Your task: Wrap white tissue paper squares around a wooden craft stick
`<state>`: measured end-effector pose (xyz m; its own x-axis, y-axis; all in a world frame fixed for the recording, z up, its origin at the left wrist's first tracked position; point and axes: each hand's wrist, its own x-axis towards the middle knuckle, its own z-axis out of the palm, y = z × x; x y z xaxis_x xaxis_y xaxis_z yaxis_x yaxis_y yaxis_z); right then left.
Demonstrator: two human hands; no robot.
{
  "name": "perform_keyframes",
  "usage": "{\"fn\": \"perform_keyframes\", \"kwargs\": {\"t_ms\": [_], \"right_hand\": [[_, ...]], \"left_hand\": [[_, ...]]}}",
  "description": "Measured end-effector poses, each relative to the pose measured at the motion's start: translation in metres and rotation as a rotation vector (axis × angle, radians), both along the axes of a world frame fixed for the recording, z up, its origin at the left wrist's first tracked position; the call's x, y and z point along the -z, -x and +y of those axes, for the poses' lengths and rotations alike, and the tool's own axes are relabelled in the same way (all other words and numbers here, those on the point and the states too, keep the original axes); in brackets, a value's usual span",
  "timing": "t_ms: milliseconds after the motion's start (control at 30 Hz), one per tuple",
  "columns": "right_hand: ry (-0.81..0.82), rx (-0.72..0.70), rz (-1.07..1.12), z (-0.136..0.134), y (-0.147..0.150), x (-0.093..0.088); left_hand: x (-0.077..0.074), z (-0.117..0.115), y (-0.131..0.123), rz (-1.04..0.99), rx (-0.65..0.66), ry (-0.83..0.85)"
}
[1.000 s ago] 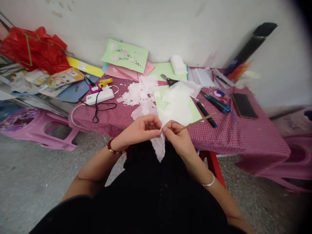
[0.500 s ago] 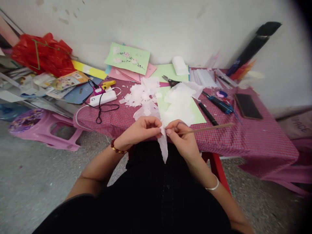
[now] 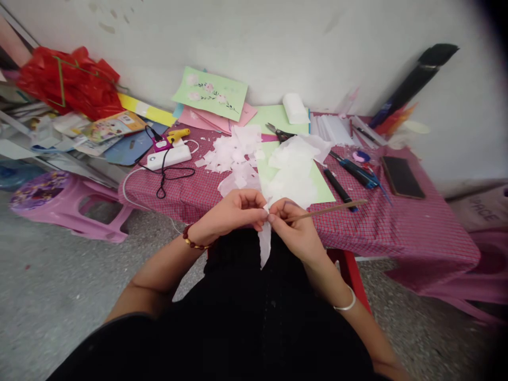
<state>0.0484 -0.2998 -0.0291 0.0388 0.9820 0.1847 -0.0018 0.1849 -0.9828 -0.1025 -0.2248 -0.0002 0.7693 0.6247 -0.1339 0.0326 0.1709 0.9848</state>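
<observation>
My left hand pinches a strip of thin white tissue paper that hangs down over my lap. Against it, fingertips nearly touching, my right hand is closed on a thin brown stick, which points out to the right. Its fingertips also press at the top of the strip; the stick's inner end is hidden by the fingers. Just beyond my hands, white tissue sheets lie on light green paper, with a heap of torn tissue pieces to their left.
Behind the tissue lie scissors and a green card with painted flowers. A black pen-like tool, blue-handled pliers-like tool and dark phone are on the right. A white power strip with cords sits left, near a pink stool.
My fingertips have come closer together at the top of the strip. The strip's lower end has swung slightly left, and the stick's outer end has shifted a little left.
</observation>
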Motion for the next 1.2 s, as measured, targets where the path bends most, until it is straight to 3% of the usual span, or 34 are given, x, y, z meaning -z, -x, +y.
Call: {"fn": "perform_keyframes", "kwargs": {"t_ms": [200, 400, 633, 700, 967, 1067, 1200], "right_hand": [[0.076, 0.001, 0.13, 0.0, -0.001, 0.004], [0.092, 0.076, -0.004, -0.003, 0.0, -0.003], [0.077, 0.139, -0.064, -0.006, 0.002, -0.009], [0.083, 0.117, -0.016, -0.005, 0.002, -0.008], [0.144, 0.031, 0.194, -0.002, 0.001, 0.0], [0.132, 0.029, 0.183, -0.002, -0.001, 0.001], [0.114, 0.043, 0.141, -0.001, -0.001, 0.002]], "left_hand": [[-0.003, -0.003, 0.0, 0.044, 0.022, -0.137], [-0.002, -0.008, 0.001, 0.09, -0.038, -0.285], [-0.007, -0.018, -0.001, 0.186, -0.16, -0.65], [-0.007, -0.018, -0.002, 0.188, -0.159, -0.644], [-0.004, -0.012, -0.001, 0.098, -0.067, -0.334], [0.0, -0.012, 0.0, 0.1, -0.083, -0.409], [0.004, -0.013, -0.002, 0.178, -0.152, -0.712]]}}
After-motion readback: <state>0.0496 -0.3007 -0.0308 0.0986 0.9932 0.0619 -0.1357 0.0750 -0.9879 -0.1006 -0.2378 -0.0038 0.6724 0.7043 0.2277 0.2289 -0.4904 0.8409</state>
